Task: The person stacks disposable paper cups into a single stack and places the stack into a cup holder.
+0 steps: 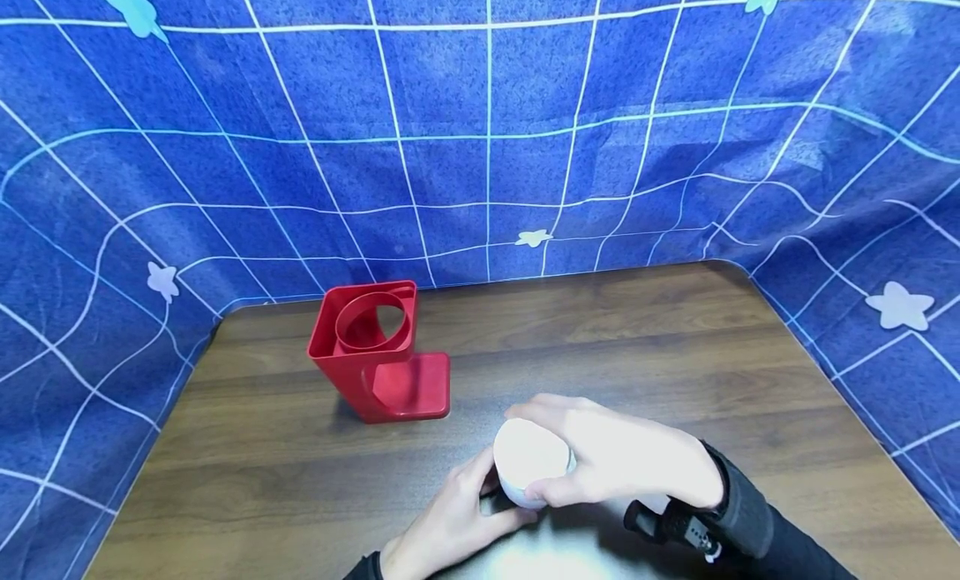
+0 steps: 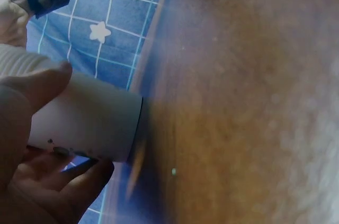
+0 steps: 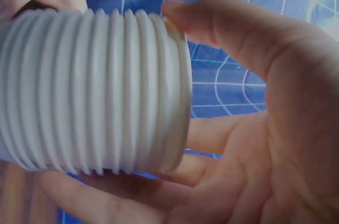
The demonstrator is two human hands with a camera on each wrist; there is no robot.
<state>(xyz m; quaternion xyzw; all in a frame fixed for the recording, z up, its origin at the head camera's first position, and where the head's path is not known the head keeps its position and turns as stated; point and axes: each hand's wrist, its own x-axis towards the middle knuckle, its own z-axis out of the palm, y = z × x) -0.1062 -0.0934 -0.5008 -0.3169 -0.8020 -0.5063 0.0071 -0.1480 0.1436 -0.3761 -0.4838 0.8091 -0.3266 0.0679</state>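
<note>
At the left of the dark brown wooden table [image 1: 675, 355] stands a red plastic holder [image 1: 375, 351] with a round ring on top and a flat foot below. It is upright and well apart from the hands, nothing inside the ring. Its open ring faces up, probably so that something round can drop into it.

More to the middle, near the front edge, the left hand [image 1: 450, 526] comes from below. Its thumb and fingers are curled around the lower, smooth part of a white cylindrical plastic container [image 1: 531, 462], and the left wrist view shows this smooth part [image 2: 87, 123] with its bottom on or very close to the table.

To the right, the right hand [image 1: 622, 463] lies over the top of the container, fingers bent around the ribbed white cap [image 3: 100, 91]. The right wrist view shows the thumb and fingers wrapping this ribbed section. One hand low and one hand high looks like a grip for steadying the body while the top is turned, in my judgement.

Small dark marks show on the smooth wall, but no writing or brand can be read

Behind the table hangs a blue cloth with white grid lines and pale stars [image 1: 487, 130]
</note>
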